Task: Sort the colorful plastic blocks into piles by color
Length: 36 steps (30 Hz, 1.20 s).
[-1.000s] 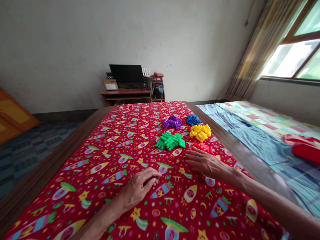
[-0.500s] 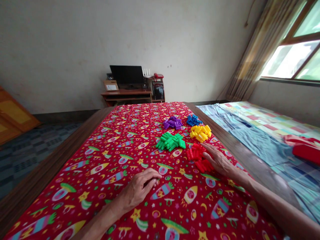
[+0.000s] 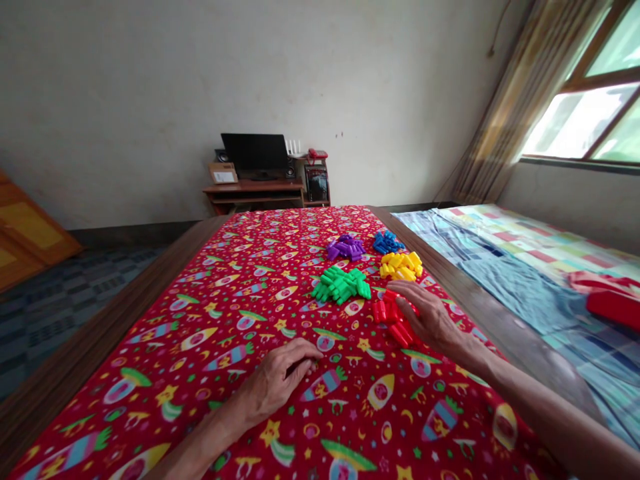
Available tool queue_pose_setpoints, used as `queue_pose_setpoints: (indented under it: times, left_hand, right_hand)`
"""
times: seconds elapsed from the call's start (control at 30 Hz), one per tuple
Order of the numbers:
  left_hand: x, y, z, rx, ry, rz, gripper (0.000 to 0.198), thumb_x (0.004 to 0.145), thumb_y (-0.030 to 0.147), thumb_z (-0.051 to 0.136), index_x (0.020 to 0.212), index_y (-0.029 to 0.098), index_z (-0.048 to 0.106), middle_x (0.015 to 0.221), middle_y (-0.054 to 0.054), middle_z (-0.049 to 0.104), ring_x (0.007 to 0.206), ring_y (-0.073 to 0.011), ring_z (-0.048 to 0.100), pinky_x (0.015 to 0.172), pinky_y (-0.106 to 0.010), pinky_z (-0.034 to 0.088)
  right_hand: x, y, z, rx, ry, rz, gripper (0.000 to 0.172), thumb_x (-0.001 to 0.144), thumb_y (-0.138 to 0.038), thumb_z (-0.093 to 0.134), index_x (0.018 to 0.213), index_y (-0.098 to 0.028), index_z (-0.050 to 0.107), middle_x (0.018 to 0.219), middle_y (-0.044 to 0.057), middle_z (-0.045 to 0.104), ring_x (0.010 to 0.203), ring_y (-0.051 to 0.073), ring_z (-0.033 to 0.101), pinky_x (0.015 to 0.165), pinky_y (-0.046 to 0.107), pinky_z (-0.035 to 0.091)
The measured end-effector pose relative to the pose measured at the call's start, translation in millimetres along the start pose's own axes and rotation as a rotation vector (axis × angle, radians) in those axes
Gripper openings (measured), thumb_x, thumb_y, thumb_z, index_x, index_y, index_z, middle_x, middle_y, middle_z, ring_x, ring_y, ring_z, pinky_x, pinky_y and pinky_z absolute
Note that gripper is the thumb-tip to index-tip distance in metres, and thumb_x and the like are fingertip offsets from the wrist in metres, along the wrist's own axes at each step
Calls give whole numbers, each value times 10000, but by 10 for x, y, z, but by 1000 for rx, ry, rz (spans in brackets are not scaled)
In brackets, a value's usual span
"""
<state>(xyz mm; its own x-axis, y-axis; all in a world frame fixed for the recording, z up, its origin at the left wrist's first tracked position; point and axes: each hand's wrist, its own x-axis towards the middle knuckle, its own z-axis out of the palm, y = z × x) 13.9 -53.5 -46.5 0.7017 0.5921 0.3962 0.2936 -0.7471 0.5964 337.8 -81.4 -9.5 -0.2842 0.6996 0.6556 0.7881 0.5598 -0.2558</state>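
My right hand (image 3: 425, 313) reaches over the pile of red plastic pieces (image 3: 399, 332), its fingers stretched out and touching or just above them. It covers part of that pile. My left hand (image 3: 285, 367) rests on the cloth, fingers curled in, with nothing visible in it; its palm side is hidden. Around the red pile lie green pieces (image 3: 343, 285), yellow pieces (image 3: 401, 266), purple pieces (image 3: 346, 247) and blue pieces (image 3: 388, 242), each colour in its own heap.
A red patterned cloth (image 3: 200, 373) covers the wooden table (image 3: 65, 360). To the right is a bed (image 3: 535, 247) with a red object (image 3: 614, 308) on it. At the far wall stands a desk (image 3: 255, 189) with a monitor (image 3: 254, 155) and a cardboard box (image 3: 223, 173).
My right hand has shifted slightly left and farther over the red pieces, hiding more of their upper part. The left hand stays in place.
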Motion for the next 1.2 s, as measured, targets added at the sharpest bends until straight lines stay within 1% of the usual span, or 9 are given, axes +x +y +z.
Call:
queue_pose_setpoints:
  times: [0.07,0.13,0.2,0.27,0.33,0.4,0.5,0.63,1.2]
  left_hand:
    - [0,32,-26,35,59,3,254,917,127,429,958,205,668,915,-22,712,824,-121,679,742,-184,531]
    - [-4,37,-75,112,198,-18,269,903,120,415,898,199,672,875,-21,713,803,-128,680,725,-189,534]
    - [-5,-9,-148,206,361,-71,272,889,138,414,830,198,672,839,-23,709,804,-146,678,742,-214,539]
    - [1,-114,-228,269,460,-148,273,880,172,413,800,199,673,832,-27,710,806,-165,677,759,-246,547]
    - [11,-254,-294,298,468,-193,281,867,199,405,792,199,676,815,-31,712,776,-174,681,733,-264,560]
    - [14,-390,-327,316,392,-192,284,857,214,404,804,199,683,812,-35,715,761,-177,685,716,-271,568]
    - [-7,-531,-308,352,300,-153,286,875,227,404,844,198,687,869,-52,710,800,-178,688,742,-276,567]
    - [-61,-611,-247,385,289,-123,261,898,225,408,886,202,668,914,-59,685,837,-175,679,764,-271,559]
    - [-102,-605,-244,380,284,-180,248,913,263,421,900,232,668,951,-45,695,878,-173,688,796,-253,562]
  right_hand:
    - [147,-237,142,115,-65,-135,284,980,-221,395,1176,-172,594,1079,120,695,1021,193,653,874,350,547]
    - [279,-484,373,221,-178,-225,258,981,-208,394,1145,-155,585,1032,113,698,992,175,649,857,314,541]
    - [387,-692,650,267,-290,-316,254,986,-217,382,1145,-145,566,1056,120,682,1056,175,615,911,317,512]
    - [467,-828,913,242,-375,-400,254,989,-253,384,1141,-142,554,1126,137,647,1136,187,564,980,340,467]
    - [517,-889,1113,179,-418,-432,271,985,-302,395,1138,-137,546,1188,157,601,1189,211,514,1027,373,425]
    - [540,-898,1229,126,-427,-421,298,981,-339,396,1145,-133,536,1221,165,567,1209,229,482,1046,391,400]
    - [542,-876,1280,103,-412,-402,307,979,-340,383,1164,-140,525,1237,146,550,1200,225,473,1054,374,384]
    - [534,-864,1264,108,-399,-413,302,975,-322,380,1179,-145,516,1253,139,545,1193,215,473,1043,357,388]
    - [513,-872,1221,142,-417,-391,306,959,-317,409,1193,-138,491,1302,144,525,1248,231,439,1081,375,360]
